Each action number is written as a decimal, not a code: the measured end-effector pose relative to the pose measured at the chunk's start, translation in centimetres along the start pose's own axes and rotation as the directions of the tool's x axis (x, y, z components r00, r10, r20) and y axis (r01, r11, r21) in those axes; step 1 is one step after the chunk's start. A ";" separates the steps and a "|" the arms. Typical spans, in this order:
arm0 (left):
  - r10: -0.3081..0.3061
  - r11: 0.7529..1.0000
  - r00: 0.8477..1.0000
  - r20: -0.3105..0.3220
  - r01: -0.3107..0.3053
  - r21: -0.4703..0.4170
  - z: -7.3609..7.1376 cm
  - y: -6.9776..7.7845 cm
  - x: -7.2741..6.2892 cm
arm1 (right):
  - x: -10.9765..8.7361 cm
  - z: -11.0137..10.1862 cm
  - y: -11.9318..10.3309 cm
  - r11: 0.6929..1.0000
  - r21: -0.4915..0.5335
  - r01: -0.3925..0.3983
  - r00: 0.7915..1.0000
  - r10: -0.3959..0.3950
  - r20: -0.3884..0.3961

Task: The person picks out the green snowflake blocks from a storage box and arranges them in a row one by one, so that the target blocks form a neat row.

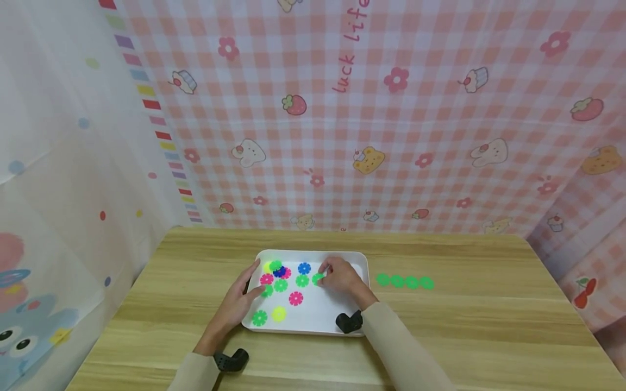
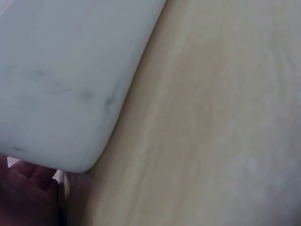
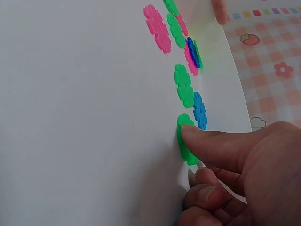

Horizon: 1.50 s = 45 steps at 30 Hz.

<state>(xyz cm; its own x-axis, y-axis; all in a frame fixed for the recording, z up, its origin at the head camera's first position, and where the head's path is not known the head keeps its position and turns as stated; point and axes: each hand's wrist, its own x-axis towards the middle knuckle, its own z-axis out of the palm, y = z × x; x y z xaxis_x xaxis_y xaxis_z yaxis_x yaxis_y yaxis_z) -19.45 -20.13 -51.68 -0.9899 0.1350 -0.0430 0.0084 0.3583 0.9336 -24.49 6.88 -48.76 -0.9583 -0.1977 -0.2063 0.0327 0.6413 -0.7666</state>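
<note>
In the head view, my right hand (image 1: pixel 339 276) reaches over a white tray (image 1: pixel 323 320) and pinches a green snowflake disc (image 3: pixel 186 153) near the tray's right side. The right wrist view has the thumb on the disc's face, the other fingers curled behind. My left hand (image 1: pixel 237 301) grips the tray's left side, its thumb lying inside over the rim beside a green disc (image 1: pixel 266 291). Part of that hand shows dark under the tray corner in the left wrist view. Around the hands lie a blue disc (image 1: pixel 304 268), pink disc (image 1: pixel 295 298) and yellow disc (image 1: pixel 279 314).
Four-lobed shapes aside, a row of several green discs (image 1: pixel 412 282) lies on the wooden table (image 1: pixel 489 326) right of the tray. A dark blue disc (image 1: pixel 279 272) sits in an overlapping cluster at the tray's back left. Behind the table hangs a checked curtain (image 1: pixel 420 125).
</note>
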 end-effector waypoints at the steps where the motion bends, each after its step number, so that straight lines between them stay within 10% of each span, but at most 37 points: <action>1: -0.002 1.000 1.000 -0.002 0.002 0.000 0.0 0.0 0.0 | 0.0 0.0 0.0 1.000 0.004 -0.005 1.000 0.005 0.003; 22: -0.010 1.000 1.000 -0.008 0.010 0.007 -0.1 0.0 -0.1 | -0.7 -1.0 -0.3 1.000 0.002 0.030 0.999 -0.030 0.016; 45: -0.012 1.000 1.000 0.001 0.012 -0.006 0.0 0.2 0.0 | -5.9 -10.1 3.2 0.974 0.190 0.126 0.976 -0.088 -0.198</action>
<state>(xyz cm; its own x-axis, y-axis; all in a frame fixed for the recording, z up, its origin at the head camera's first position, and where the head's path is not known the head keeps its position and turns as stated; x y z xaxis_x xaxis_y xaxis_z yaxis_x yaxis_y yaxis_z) -19.40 -20.09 -51.52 -0.9898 0.1318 -0.0549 -0.0047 0.3542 0.9352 -21.58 17.62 -43.82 -0.9947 -0.1022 -0.0132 -0.0353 0.4588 -0.8879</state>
